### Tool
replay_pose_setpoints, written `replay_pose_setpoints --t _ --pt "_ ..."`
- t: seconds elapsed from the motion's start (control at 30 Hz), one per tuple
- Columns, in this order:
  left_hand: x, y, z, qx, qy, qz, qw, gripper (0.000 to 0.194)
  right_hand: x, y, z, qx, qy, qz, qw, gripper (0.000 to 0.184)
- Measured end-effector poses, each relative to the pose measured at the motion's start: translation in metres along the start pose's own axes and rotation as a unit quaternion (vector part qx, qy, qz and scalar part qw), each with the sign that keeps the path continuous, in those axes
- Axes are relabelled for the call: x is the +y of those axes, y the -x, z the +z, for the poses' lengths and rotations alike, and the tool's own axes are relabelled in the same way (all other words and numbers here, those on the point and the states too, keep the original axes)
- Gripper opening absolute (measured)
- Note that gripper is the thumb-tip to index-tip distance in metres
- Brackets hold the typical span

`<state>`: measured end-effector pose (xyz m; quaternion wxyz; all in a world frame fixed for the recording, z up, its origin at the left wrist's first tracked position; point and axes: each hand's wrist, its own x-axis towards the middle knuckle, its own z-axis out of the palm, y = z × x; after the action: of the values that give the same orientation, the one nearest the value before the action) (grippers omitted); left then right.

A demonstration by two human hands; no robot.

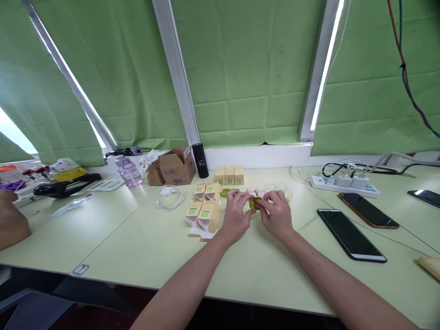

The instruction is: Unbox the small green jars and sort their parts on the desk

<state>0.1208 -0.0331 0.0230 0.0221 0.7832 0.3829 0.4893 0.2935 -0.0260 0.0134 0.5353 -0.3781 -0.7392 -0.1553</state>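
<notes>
Above the table, my left hand (236, 214) and my right hand (277, 214) meet at a small olive-green piece (254, 204), shiny and perhaps a little container or lid. Fingertips of both hands pinch it from either side and hide part of it. Another green piece (225, 192) lies just behind my left hand. Pale pink pieces (251, 190) and clear round cups (281, 187) stand behind the hands, partly covered. To the left are several open cream boxes (209, 215) with green labels. Closed cream boxes (229, 175) stand in a row farther back.
A cardboard box (177, 167), black cylinder (200, 160), coiled white cable (171, 198) and purple bottle (128, 171) are at the back left. On the right lie phones (350, 233) and a power strip (343, 184). Another person's hand (12, 222) rests at the left edge.
</notes>
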Motion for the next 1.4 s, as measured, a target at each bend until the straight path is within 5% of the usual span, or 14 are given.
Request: replay_pose_setpoints --t 1.4 --pt "0.0008 0.0006 -0.0007 -0.001 -0.104 0.032 0.994 0.042 -0.0032 -0.0021 -0.0002 -0.037 -0.001 0.017 0.999 0.018"
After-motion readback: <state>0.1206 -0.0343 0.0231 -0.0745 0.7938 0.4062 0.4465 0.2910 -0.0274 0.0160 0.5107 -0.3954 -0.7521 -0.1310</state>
